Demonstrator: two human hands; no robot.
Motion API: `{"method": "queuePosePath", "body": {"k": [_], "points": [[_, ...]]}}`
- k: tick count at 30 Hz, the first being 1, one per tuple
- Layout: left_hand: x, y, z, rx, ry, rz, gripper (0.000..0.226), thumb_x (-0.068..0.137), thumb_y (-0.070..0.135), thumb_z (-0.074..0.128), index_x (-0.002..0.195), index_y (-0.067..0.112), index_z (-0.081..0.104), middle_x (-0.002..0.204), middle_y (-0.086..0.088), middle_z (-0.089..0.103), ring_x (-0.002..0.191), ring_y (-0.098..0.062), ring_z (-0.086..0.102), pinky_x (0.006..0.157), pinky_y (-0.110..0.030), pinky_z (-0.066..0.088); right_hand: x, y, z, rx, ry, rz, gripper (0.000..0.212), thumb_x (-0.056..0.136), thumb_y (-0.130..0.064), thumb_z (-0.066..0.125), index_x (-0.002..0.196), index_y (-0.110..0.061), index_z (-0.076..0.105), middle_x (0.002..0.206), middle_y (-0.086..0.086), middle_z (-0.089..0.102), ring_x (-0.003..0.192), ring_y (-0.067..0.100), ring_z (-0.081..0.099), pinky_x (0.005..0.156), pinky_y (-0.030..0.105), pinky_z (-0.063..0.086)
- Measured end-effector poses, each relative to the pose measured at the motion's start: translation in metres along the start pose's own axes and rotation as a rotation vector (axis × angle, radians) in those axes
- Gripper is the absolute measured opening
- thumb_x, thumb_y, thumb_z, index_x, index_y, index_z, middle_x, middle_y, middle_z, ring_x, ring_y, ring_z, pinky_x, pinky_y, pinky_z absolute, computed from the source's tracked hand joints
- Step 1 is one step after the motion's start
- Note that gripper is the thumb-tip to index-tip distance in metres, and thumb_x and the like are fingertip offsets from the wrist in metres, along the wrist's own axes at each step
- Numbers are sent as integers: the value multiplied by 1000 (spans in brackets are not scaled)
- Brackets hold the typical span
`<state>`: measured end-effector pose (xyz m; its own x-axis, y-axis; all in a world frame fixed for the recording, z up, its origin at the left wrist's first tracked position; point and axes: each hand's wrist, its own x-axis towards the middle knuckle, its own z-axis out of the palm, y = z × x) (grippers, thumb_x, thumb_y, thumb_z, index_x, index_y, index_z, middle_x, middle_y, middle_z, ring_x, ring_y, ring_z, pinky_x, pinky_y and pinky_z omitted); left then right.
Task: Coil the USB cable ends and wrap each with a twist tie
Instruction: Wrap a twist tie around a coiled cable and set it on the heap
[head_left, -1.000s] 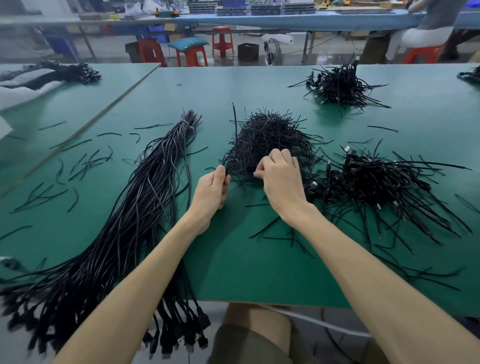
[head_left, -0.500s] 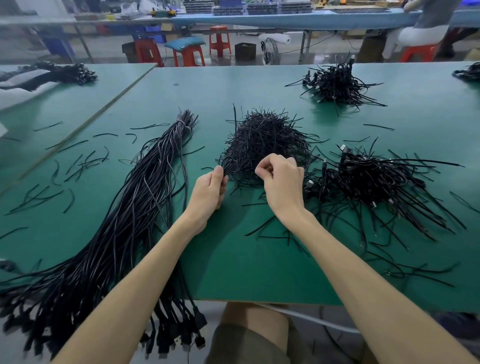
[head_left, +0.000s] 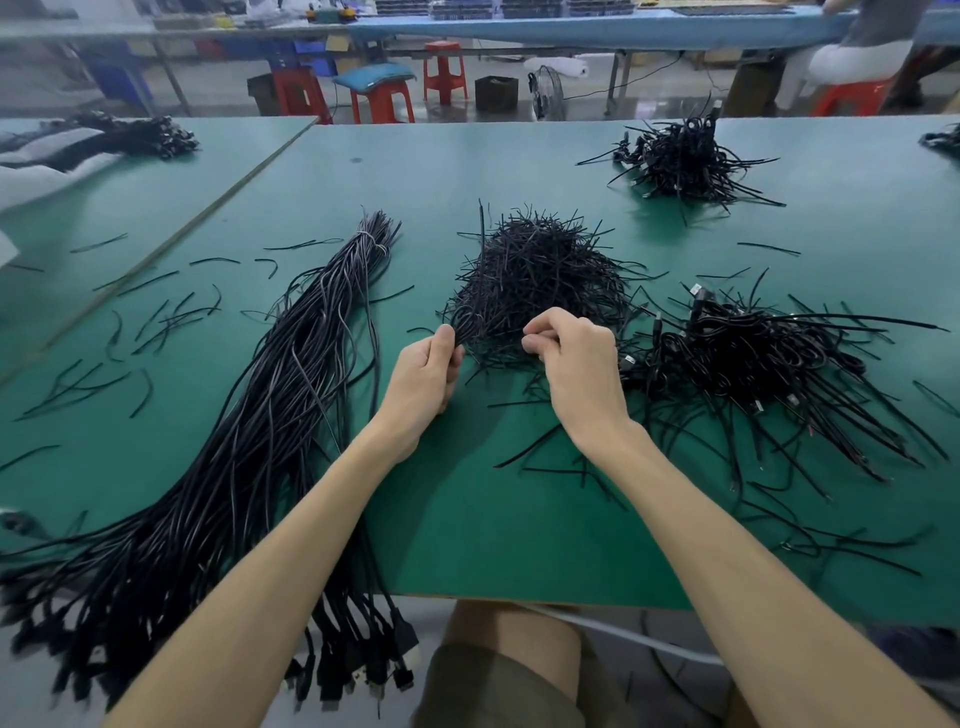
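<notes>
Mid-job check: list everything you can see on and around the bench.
USB cable bundle: one, black, table left, plugs overhanging near edge.
Twist tie heap: one, black, table centre.
Coiled cable pile: one, black, right of heap.
Farther cable pile: one, black, far right.
Loose twist ties: many, black, scattered left.
Table: one, green, under all.
Stools: several, red, behind table.
Left hand: one, bare, pinching ties at heap's left edge.
Right hand: one, bare, fingers curled at heap; contents unclear.

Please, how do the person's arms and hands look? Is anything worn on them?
The left forearm and the right forearm are bare to the picture's edge: no sleeve shows. The left hand and the right hand wear no glove, and no watch, ring or bracelet is visible.
</notes>
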<state>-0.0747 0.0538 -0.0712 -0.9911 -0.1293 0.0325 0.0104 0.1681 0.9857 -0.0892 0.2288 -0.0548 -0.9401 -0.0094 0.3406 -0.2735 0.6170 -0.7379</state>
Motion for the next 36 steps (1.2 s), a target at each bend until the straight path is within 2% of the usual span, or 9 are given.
{"method": "queuePosePath", "body": {"k": [6, 14, 20, 24, 27, 29, 32, 34, 36], "points": [[-1, -1, 2, 22, -2, 50, 42, 112, 34, 35, 77, 14, 45, 51, 18, 38, 44, -2, 29, 43, -15, 25, -2, -15, -5, 342, 25, 92, 6, 87, -16, 77, 88, -15, 72, 72, -2, 73, 69, 9, 71, 77, 30, 57], [0, -3, 4, 102, -26, 146, 44, 112, 34, 35, 72, 16, 43, 54, 16, 40, 51, -6, 31, 47, -19, 27, -15, -29, 28, 708, -10, 383, 25, 86, -16, 81, 101, -9, 62, 75, -1, 74, 71, 12, 74, 72, 28, 49], [1, -7, 5, 171, -61, 204, 47, 111, 40, 34, 71, 21, 49, 56, 18, 44, 54, -2, 34, 54, -20, 30, -20, -31, 31, 853, 31, 342, 41, 82, -15, 84, 106, -12, 51, 85, 7, 76, 73, 15, 75, 63, 14, 48], [-1, -5, 5, 146, -88, 190, 52, 111, 38, 36, 65, 38, 58, 60, 22, 56, 55, 3, 45, 56, -12, 36, -21, -32, 30, 894, 1, 332, 50, 78, -17, 88, 106, -13, 47, 87, 7, 67, 70, 17, 74, 65, 20, 50], [-3, -3, 4, 117, -132, 188, 49, 111, 31, 40, 68, 38, 63, 65, 22, 61, 59, 7, 52, 59, -6, 40, -23, -35, 32, 850, 3, 294, 53, 72, -27, 92, 101, -18, 49, 91, 4, 60, 88, 35, 73, 78, 39, 55], [-3, -2, 3, 115, -152, 188, 48, 111, 26, 41, 71, 37, 64, 71, 21, 65, 68, 6, 56, 68, -9, 44, -25, -38, 32, 838, 23, 252, 52, 67, -33, 91, 96, -21, 49, 89, 4, 59, 91, 39, 69, 85, 49, 54], [-4, -2, 3, 109, -151, 173, 48, 110, 27, 42, 66, 35, 60, 65, 20, 56, 63, -1, 46, 67, -18, 42, -23, -39, 31, 803, 46, 290, 52, 68, -34, 92, 95, -21, 48, 89, 4, 59, 91, 37, 70, 84, 49, 54], [-6, 0, 4, 75, -151, 174, 48, 111, 28, 42, 65, 34, 56, 59, 20, 46, 57, -1, 37, 60, -16, 36, -20, -35, 28, 833, 51, 390, 51, 74, -27, 91, 98, -18, 46, 95, 7, 58, 87, 28, 74, 78, 39, 56], [-9, 3, 4, 28, -156, 170, 44, 112, 26, 39, 71, 24, 55, 57, 20, 46, 52, 2, 38, 53, -8, 33, -19, -31, 25, 904, 36, 467, 48, 79, -20, 88, 101, -16, 45, 95, 7, 58, 73, 13, 75, 61, 21, 52]]}}
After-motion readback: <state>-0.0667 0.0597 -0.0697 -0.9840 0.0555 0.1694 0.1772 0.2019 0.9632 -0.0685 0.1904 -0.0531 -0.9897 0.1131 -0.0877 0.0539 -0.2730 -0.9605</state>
